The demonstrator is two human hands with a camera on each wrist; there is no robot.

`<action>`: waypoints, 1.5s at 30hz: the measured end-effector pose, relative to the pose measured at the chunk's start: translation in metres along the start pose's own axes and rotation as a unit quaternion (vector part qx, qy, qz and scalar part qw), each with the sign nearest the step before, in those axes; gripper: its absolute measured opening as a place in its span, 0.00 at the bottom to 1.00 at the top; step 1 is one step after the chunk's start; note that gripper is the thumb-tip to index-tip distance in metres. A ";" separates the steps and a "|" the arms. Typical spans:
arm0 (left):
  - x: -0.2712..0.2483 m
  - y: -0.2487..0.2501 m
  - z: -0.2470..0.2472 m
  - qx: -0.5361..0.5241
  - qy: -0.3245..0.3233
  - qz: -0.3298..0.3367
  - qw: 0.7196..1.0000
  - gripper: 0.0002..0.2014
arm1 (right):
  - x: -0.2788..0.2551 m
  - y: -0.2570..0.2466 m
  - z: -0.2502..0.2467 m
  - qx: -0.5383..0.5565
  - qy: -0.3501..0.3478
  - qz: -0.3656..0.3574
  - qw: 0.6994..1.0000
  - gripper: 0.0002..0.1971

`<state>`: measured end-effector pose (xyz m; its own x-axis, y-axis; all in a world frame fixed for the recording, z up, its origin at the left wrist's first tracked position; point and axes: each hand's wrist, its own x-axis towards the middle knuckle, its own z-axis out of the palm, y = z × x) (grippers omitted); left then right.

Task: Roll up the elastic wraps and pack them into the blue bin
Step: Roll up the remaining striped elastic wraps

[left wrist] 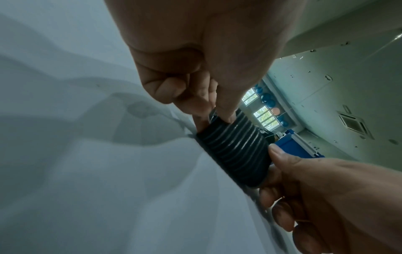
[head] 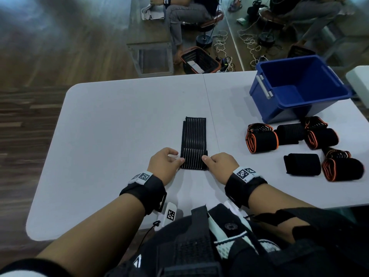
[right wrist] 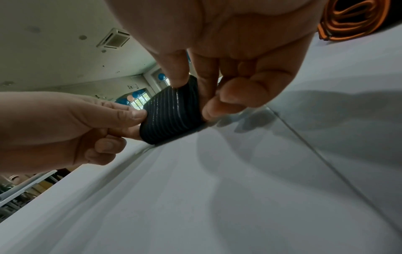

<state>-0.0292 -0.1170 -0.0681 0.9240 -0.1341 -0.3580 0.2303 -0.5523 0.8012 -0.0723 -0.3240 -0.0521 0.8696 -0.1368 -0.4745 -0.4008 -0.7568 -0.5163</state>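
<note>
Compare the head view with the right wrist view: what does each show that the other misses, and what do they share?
Only the head view shows the blue bin, nothing visible inside it, the strip's flat unrolled length and most of the rolled wraps beside the bin. Only the right wrist view shows the fingers curled behind the roll. Both show the left hand and right hand gripping the ends of the striped wrap on the white table.

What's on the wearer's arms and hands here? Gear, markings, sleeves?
Both hands are bare, no gloves. The left hand and right hand each have a wide black fabric wrist strap behind them, topped by a white plate printed with black-and-white square fiducial markers. Forearms are bare. A thin black cord hangs below the left wrist.
</note>
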 end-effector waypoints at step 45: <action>0.000 0.007 -0.005 0.190 0.006 0.014 0.982 0.15 | 0.013 -0.023 0.002 0.280 0.026 0.082 0.956 0.23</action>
<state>-0.0261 -0.1169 -0.0602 0.9327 -0.1444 -0.3305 0.0768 -0.8158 0.5732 -0.0522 -0.3077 -0.0479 0.7889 -0.2662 -0.5539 -0.6123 -0.2637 -0.7454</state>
